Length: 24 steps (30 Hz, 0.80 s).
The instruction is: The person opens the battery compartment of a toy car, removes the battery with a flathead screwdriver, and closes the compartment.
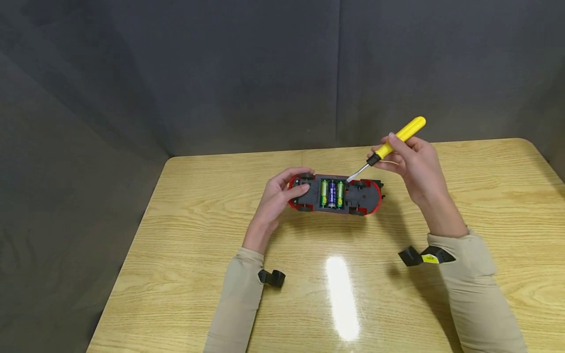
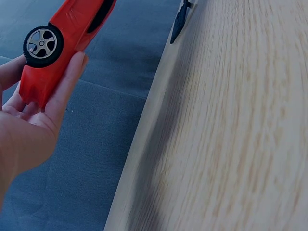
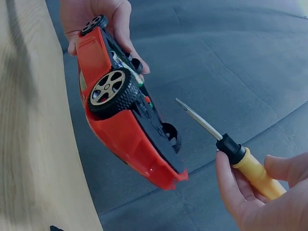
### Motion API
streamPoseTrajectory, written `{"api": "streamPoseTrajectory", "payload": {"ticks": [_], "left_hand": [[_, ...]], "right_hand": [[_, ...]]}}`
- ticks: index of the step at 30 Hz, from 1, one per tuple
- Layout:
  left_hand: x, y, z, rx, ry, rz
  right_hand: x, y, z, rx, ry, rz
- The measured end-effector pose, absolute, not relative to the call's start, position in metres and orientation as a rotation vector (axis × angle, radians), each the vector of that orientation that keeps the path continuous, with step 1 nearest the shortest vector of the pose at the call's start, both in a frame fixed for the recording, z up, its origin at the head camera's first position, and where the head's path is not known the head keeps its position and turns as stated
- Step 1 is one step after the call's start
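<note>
A red toy car [image 1: 372,198] is held upside down above the table, its black underside up. In its uncovered battery compartment lie two green batteries [image 1: 324,193] with a purple battery [image 1: 332,194] between them. My left hand [image 1: 275,196] grips one end of the car, thumb on the underside. My right hand [image 1: 417,169] holds a flat-blade screwdriver [image 3: 257,175] by its yellow handle. In the head view its tip appears beside the compartment; the right wrist view shows it apart from the car. The left wrist view shows the car's red side and a wheel [image 2: 43,46].
The wooden table [image 1: 185,264] spreads beneath both hands. Dark fabric [image 1: 247,73] hangs behind its far edge. A small black part [image 1: 380,183] shows past the car's right end; its kind is unclear.
</note>
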<state>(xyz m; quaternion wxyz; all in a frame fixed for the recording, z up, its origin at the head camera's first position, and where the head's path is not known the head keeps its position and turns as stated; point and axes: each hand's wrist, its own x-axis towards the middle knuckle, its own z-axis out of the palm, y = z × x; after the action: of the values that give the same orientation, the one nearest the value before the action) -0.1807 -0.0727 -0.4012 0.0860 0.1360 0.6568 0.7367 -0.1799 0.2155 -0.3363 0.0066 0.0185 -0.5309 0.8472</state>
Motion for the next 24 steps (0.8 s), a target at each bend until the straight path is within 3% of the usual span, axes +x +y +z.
{"api": "streamPoseTrajectory", "payload": {"ticks": [24], "left_hand": [[-0.184,-0.076,-0.404,0.196,1.893,2.276]], "right_hand": [[-0.183,0.241,-0.332,-0.059,-1.633,2.579]]}}
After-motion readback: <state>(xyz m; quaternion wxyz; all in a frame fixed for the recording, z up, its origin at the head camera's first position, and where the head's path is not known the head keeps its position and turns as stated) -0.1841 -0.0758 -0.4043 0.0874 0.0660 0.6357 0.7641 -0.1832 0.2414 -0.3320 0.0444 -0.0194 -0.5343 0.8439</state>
